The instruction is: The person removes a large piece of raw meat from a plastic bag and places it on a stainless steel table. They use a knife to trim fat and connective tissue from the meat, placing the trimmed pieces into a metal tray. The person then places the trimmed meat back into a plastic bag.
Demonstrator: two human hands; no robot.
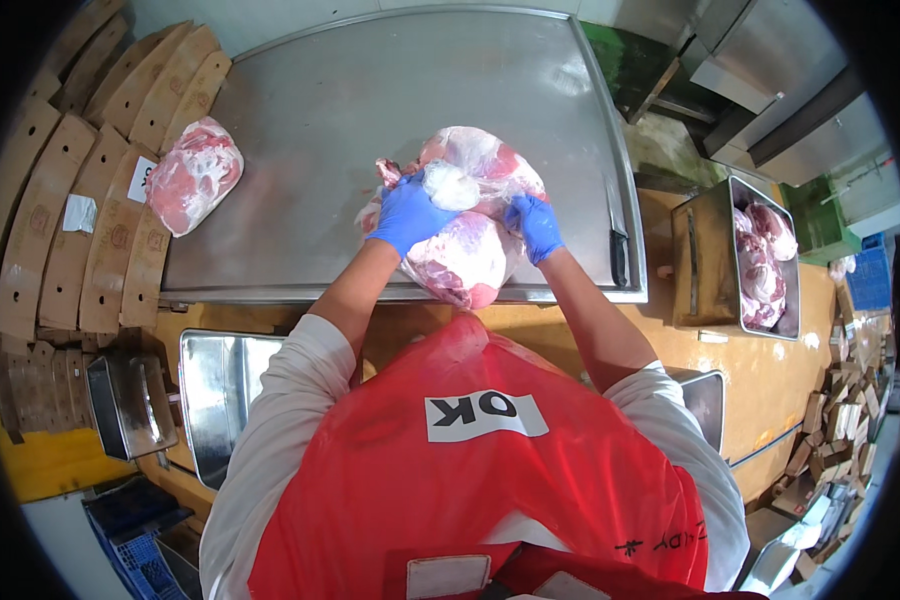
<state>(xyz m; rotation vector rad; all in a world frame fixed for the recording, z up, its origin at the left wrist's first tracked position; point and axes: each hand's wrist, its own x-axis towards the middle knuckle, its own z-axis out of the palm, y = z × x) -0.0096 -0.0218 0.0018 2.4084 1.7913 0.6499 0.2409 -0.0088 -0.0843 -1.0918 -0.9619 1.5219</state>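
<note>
A large cut of raw meat (462,262), pink with white fat, lies at the near edge of the steel table. A second lobe of meat (478,150) lies behind it; I cannot tell whether the two are joined. Between them is a round white lump (451,187), perhaps fat or wadded film. My left hand (410,214), in a blue glove, presses on the meat beside this lump, its fingers curled and partly hidden. Also gloved in blue, my right hand (537,226) is closed on the meat's right edge, fingers bent inward.
Another meat cut (195,175) lies at the table's left, by stacked cardboard boxes (60,220). A black-handled knife (619,258) rests along the right edge of the steel table (320,110). Right of it, a metal bin (796,290) holds meat. A steel tub (220,375) stands lower left.
</note>
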